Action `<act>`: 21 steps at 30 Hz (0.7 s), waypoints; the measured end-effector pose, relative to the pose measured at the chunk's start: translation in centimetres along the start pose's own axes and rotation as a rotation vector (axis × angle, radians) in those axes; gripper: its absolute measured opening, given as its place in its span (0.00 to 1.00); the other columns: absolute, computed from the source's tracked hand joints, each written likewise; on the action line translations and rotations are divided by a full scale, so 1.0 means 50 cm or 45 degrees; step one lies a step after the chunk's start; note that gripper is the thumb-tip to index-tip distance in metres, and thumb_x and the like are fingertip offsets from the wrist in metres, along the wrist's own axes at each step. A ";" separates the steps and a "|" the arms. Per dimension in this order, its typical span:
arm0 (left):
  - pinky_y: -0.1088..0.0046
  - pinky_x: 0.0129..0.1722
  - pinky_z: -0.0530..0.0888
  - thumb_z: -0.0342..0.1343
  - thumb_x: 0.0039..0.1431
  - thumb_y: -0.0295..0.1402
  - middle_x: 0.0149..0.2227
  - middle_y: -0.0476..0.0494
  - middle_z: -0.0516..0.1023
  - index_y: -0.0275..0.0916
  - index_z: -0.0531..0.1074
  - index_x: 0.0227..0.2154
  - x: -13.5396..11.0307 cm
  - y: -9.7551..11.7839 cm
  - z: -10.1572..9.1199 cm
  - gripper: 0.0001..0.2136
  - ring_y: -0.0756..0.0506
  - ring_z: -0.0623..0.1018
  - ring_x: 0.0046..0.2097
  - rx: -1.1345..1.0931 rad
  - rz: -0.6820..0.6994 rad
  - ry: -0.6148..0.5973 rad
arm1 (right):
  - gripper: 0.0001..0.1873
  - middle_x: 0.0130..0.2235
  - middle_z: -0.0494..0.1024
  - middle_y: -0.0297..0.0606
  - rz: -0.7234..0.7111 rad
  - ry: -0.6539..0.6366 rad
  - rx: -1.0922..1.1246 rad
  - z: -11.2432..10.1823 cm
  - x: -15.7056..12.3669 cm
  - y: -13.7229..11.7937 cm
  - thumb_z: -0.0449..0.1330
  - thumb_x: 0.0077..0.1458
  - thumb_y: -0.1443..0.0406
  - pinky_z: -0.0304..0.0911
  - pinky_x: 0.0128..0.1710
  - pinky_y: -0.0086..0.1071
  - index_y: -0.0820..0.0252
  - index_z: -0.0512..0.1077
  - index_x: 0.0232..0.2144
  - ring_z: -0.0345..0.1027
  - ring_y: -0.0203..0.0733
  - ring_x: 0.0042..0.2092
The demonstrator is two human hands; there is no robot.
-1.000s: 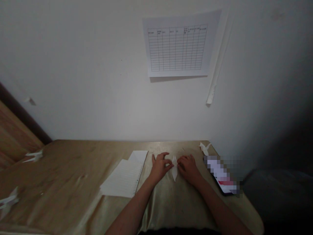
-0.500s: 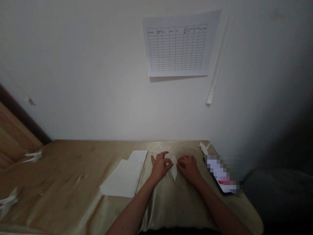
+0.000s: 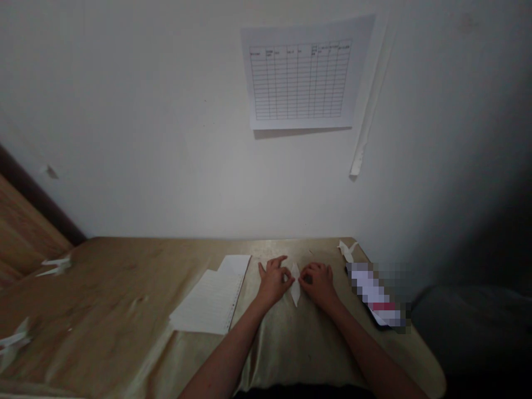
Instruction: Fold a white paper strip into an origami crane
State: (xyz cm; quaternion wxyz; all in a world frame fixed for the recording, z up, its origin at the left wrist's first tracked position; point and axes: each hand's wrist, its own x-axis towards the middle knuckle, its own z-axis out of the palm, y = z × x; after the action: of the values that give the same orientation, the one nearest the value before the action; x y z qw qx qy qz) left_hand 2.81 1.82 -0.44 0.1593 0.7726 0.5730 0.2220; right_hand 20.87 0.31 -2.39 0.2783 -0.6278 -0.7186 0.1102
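Narrow white folded paper piece [image 3: 295,285] lies on the tan satin-covered table [image 3: 124,299], between left hand [image 3: 272,281] and right hand [image 3: 318,282]. Lined white paper sheets [image 3: 211,302] left of hands; dark flat phone [image 3: 376,299] right; gridded white paper chart [image 3: 301,80] on wall behind.

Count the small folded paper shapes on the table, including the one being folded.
4: between the hands, far right corner, far left edge, near left edge.

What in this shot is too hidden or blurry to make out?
- Head view: phone screen is pixelated, unreadable.
- Wall chart: print too small.
- Folded paper: edges hidden under left hand and right hand; creases unclear in dim light.
- Room at right: too dark.
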 end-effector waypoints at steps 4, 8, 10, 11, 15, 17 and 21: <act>0.28 0.68 0.42 0.66 0.58 0.33 0.69 0.47 0.67 0.44 0.79 0.31 0.003 -0.003 0.003 0.02 0.34 0.62 0.70 -0.005 -0.007 -0.015 | 0.08 0.48 0.81 0.40 -0.013 -0.004 0.011 -0.002 0.001 0.001 0.61 0.60 0.62 0.44 0.64 0.57 0.52 0.80 0.32 0.65 0.54 0.57; 0.30 0.68 0.43 0.68 0.57 0.34 0.68 0.45 0.68 0.45 0.78 0.36 0.004 -0.008 0.005 0.05 0.35 0.62 0.70 -0.015 -0.021 0.009 | 0.08 0.48 0.81 0.40 0.006 -0.008 0.005 -0.005 0.001 -0.006 0.60 0.61 0.62 0.44 0.64 0.59 0.53 0.79 0.32 0.64 0.56 0.58; 0.31 0.69 0.45 0.68 0.56 0.34 0.68 0.44 0.68 0.45 0.76 0.41 0.004 -0.011 0.006 0.10 0.35 0.63 0.69 -0.018 -0.029 0.030 | 0.08 0.48 0.81 0.40 0.025 -0.003 -0.005 -0.005 0.000 -0.011 0.60 0.60 0.62 0.43 0.64 0.61 0.53 0.79 0.31 0.64 0.57 0.58; 0.32 0.69 0.46 0.69 0.56 0.34 0.68 0.44 0.68 0.46 0.76 0.43 0.004 -0.012 0.007 0.12 0.36 0.64 0.69 -0.015 -0.028 0.041 | 0.08 0.48 0.81 0.41 0.036 0.002 -0.012 -0.004 -0.001 -0.013 0.60 0.60 0.63 0.42 0.64 0.61 0.53 0.78 0.31 0.64 0.57 0.58; 0.33 0.69 0.46 0.68 0.57 0.34 0.68 0.46 0.67 0.48 0.77 0.43 0.002 -0.011 0.006 0.11 0.36 0.63 0.69 0.007 -0.022 0.041 | 0.05 0.48 0.81 0.41 0.061 0.016 -0.040 -0.002 -0.002 -0.015 0.61 0.59 0.63 0.40 0.66 0.62 0.54 0.77 0.31 0.65 0.57 0.58; 0.33 0.69 0.46 0.68 0.57 0.35 0.69 0.48 0.66 0.50 0.79 0.41 0.002 -0.009 0.003 0.09 0.36 0.63 0.69 0.012 -0.027 0.020 | 0.05 0.47 0.81 0.41 0.062 0.015 -0.033 -0.001 -0.001 -0.012 0.62 0.58 0.63 0.40 0.66 0.61 0.53 0.77 0.31 0.65 0.56 0.57; 0.34 0.70 0.45 0.68 0.57 0.35 0.70 0.50 0.64 0.53 0.83 0.38 0.001 -0.005 -0.003 0.07 0.34 0.64 0.68 -0.002 -0.030 0.010 | 0.04 0.46 0.81 0.41 0.070 0.023 -0.015 0.001 0.002 -0.006 0.63 0.57 0.62 0.42 0.66 0.59 0.53 0.78 0.31 0.66 0.56 0.57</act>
State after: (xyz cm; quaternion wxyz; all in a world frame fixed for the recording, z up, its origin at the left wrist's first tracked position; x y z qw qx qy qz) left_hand 2.54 1.95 -0.43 0.1602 0.7647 0.5827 0.2237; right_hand 20.56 0.36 -2.25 0.2780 -0.6500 -0.6990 0.1078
